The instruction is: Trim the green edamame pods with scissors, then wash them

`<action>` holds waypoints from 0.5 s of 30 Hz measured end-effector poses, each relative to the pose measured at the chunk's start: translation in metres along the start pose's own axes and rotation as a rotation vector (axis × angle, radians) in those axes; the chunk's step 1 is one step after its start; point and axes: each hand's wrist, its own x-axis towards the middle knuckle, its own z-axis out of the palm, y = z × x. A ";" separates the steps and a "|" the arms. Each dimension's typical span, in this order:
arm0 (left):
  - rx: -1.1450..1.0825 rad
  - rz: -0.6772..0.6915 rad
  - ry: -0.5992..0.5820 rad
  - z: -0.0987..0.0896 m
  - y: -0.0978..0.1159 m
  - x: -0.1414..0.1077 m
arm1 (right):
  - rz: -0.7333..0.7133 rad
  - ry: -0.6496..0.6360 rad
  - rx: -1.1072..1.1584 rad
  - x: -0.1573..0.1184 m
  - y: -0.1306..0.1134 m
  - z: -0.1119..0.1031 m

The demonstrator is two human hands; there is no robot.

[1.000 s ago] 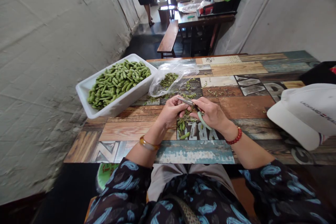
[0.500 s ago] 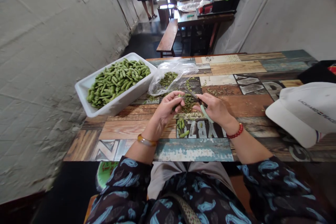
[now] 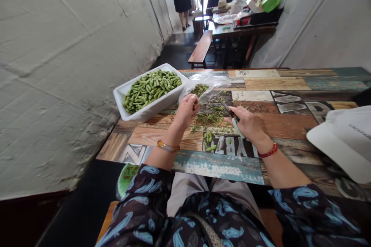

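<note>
With scissors (image 3: 225, 105) gripped by the right hand (image 3: 246, 121), the left hand (image 3: 187, 109) curled closed (contents hidden), and green pods (image 3: 153, 88) heaped in the white tub (image 3: 158, 107), the curled hand could be nicked if the scissors were swung across.

Rough pale wall (image 3: 72, 65), dark floor (image 3: 174, 52), wooden bench (image 3: 201, 47)

Patchwork wood-print table (image 3: 220, 164): brown, blue and white panels
White rectangular plastic tub (image 3: 153, 109): at the left edge
Clear crumpled plastic bag (image 3: 220, 80): just beside the tub
Loose green trimmings (image 3: 211, 118): scattered across the middle
Plump green pods (image 3: 207, 139): cluster nearer the front edge
White brimmed cap (image 3: 337, 129): right end
</note>
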 end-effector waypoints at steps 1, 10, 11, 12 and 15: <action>0.083 0.056 0.039 -0.005 0.008 0.004 | -0.006 -0.001 0.000 0.000 -0.001 0.000; 1.031 0.495 0.543 -0.108 0.093 0.077 | -0.027 0.002 0.000 -0.001 -0.004 0.000; 1.062 0.490 0.522 -0.119 0.098 0.081 | -0.025 0.002 0.002 -0.001 -0.004 0.000; 1.083 0.490 0.506 -0.129 0.100 0.083 | -0.022 0.002 0.003 -0.001 -0.003 0.000; 1.077 0.503 0.460 -0.140 0.094 0.079 | -0.014 0.006 -0.005 -0.002 -0.001 0.000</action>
